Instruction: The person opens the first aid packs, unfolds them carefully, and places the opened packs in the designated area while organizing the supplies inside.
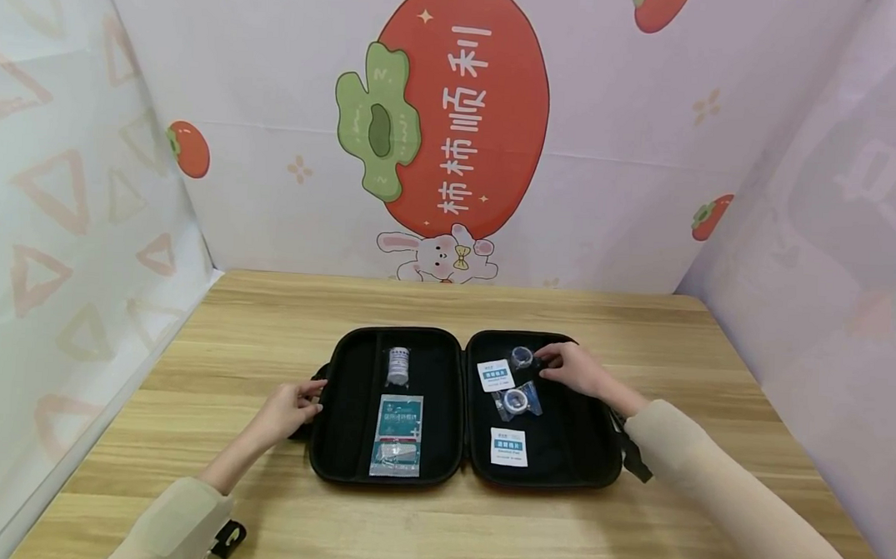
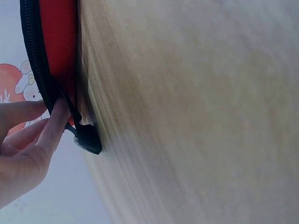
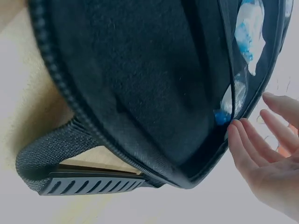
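A zip case (image 1: 348, 367), black inside and red outside, lies unfolded on the table. My left hand (image 1: 290, 408) pinches its left rim between thumb and fingers, beside a black zip pull (image 2: 88, 138). Over the far right corner of the right half, my right hand (image 1: 573, 368) has its fingers extended, fingertips right at a small wrapped roll (image 1: 522, 358). In that half also lie another wrapped roll (image 1: 516, 401) and two square alcohol pad packets (image 1: 495, 376). The left half holds a small white bottle (image 1: 398, 366) and a green-and-silver packet (image 1: 398, 436).
A black strap (image 3: 60, 144) sticks out from the case's right side. The wooden table (image 1: 422, 528) reaches back to a printed backdrop (image 1: 601, 219), with cloth walls on both sides. A black buckle-like piece (image 1: 228, 540) shows by the left sleeve.
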`<action>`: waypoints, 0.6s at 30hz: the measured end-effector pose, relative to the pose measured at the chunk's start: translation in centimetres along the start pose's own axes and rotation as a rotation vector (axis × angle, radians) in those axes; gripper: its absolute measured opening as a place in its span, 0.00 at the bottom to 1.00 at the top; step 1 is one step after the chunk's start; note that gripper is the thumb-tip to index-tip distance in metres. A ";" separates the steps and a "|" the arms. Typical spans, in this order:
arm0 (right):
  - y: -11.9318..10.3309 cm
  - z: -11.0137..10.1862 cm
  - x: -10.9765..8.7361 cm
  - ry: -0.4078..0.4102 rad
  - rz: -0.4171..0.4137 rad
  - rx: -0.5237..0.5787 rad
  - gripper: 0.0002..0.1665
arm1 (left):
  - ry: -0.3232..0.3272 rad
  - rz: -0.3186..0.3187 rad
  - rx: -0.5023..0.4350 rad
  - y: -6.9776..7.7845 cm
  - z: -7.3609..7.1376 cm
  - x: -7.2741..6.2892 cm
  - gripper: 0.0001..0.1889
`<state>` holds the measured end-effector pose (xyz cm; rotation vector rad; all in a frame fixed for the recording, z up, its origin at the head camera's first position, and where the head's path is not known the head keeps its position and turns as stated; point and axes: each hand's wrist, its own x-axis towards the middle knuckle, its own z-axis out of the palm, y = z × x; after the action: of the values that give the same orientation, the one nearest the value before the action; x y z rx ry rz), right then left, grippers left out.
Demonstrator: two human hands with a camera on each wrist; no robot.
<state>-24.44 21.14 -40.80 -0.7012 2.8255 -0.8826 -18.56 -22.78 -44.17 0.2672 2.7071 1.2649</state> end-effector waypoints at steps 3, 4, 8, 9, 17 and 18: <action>-0.7 0.3 -0.4 -0.004 -0.012 -0.008 0.15 | -0.003 0.000 0.006 0.0 0.0 0.0 0.21; -0.8 0.4 -0.5 -0.007 -0.022 -0.013 0.15 | -0.002 -0.005 0.003 0.0 0.0 0.0 0.21; -1.1 0.8 -0.9 -0.021 -0.061 -0.049 0.15 | -0.001 -0.005 0.002 0.0 0.0 0.0 0.21; -1.3 1.0 -1.0 -0.026 -0.069 -0.061 0.15 | 0.000 -0.003 0.003 0.0 0.0 0.0 0.21; -1.6 1.8 -1.1 -0.084 -0.100 -0.111 0.18 | 0.002 0.002 0.003 0.0 0.0 0.0 0.21; -1.6 1.9 -1.1 -0.090 -0.104 -0.109 0.19 | 0.002 0.002 0.005 0.0 0.0 0.0 0.21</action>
<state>-22.40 19.49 -41.51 -0.8852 2.7959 -0.6953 -18.57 -22.75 -44.21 0.2692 2.7126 1.2602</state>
